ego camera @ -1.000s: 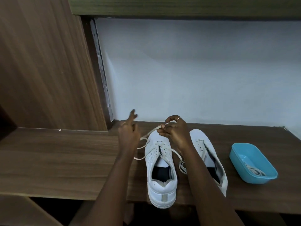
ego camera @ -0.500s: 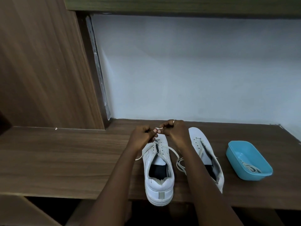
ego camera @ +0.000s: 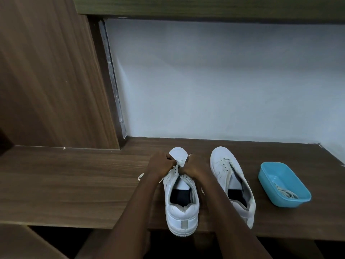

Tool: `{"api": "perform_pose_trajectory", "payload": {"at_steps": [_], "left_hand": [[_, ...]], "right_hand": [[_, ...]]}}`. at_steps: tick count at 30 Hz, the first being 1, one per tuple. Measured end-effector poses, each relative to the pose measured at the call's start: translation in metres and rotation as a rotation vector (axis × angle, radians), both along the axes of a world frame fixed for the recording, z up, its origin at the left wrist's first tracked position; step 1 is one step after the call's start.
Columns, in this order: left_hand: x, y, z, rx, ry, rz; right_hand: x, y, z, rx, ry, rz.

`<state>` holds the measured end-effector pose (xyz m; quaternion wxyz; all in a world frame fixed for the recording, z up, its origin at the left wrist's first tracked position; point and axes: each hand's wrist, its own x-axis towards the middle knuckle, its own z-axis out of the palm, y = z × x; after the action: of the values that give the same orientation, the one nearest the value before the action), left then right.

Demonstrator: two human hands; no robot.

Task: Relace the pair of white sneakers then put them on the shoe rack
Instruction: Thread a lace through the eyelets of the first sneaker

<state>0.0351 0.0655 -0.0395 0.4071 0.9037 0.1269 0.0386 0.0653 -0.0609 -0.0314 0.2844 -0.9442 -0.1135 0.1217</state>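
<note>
Two white sneakers stand side by side on a brown wooden shelf (ego camera: 74, 184), toes toward the wall. The left sneaker (ego camera: 182, 208) is under both hands. My left hand (ego camera: 161, 163) and my right hand (ego camera: 194, 168) sit curled over its eyelet rows, each pinching the white lace (ego camera: 141, 177), whose loose end trails to the left. The right sneaker (ego camera: 231, 182) stands untouched with empty eyelets and an open tongue.
A blue plastic tub (ego camera: 280, 184) holding a coiled white lace (ego camera: 285, 192) stands at the right. A white wall closes the back, a wooden panel (ego camera: 46, 81) the left, a board (ego camera: 205, 8) runs overhead. The left sneaker's heel overhangs the shelf's front edge.
My left hand came in from the left and closed on the lace. Both hands then dropped from above the toe down onto the eyelet rows of the left sneaker.
</note>
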Motion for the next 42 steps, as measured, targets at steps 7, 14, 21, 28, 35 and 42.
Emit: {"api": "perform_pose_trajectory", "payload": {"at_steps": [7,14,21,28,35,42], "left_hand": [[-0.002,-0.008,0.0,0.053,0.039,-0.118],[0.003,-0.011,-0.005,0.049,0.044,-0.15],[0.006,-0.01,-0.01,0.053,0.082,-0.162],[0.01,-0.015,-0.01,0.218,0.125,-0.175],[0.01,-0.021,-0.014,0.291,0.145,-0.186],[0.009,-0.025,-0.014,0.303,0.073,-0.164]], "right_hand": [[0.011,-0.019,0.003,0.429,0.228,-0.189],[0.021,-0.024,-0.007,0.604,0.343,-0.243],[0.023,-0.026,-0.009,0.649,0.385,-0.259],[0.023,-0.026,-0.009,0.679,0.394,-0.28],[0.019,-0.027,-0.006,0.657,0.392,-0.245],[0.01,-0.027,-0.002,0.542,0.426,-0.2]]}}
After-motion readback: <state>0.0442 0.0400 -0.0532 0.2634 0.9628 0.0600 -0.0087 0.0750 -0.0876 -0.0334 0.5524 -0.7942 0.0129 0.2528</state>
